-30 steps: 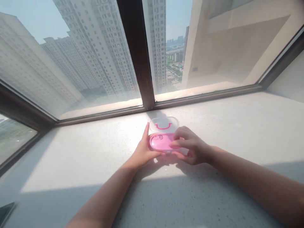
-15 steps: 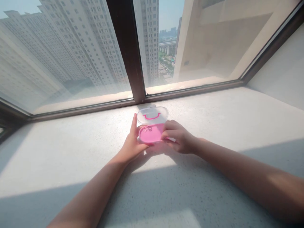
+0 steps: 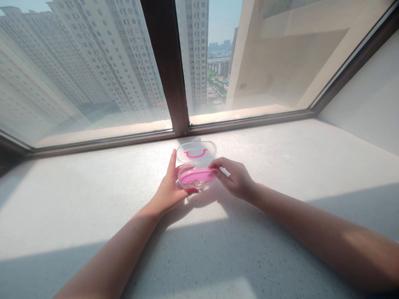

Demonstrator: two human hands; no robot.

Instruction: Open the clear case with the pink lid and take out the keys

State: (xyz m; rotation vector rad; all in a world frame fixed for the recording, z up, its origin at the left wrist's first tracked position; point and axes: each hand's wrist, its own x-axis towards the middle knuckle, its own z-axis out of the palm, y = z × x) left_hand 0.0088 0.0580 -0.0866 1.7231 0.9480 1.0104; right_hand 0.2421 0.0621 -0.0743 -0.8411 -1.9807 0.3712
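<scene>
Sunlit white stone counter (image 3: 280,166) below a window, frame centre: your left hand (image 3: 170,189) grips the small oval pink plastic case (image 3: 195,176), clear hinged lid (image 3: 196,151) raised, long axis left-right; your right hand (image 3: 235,179) pinches its right end.

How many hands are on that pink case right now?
2. The left hand grips the left end of the pink case; the right hand pinches its right end. The clear lid stands open behind. No other hands show.
</scene>
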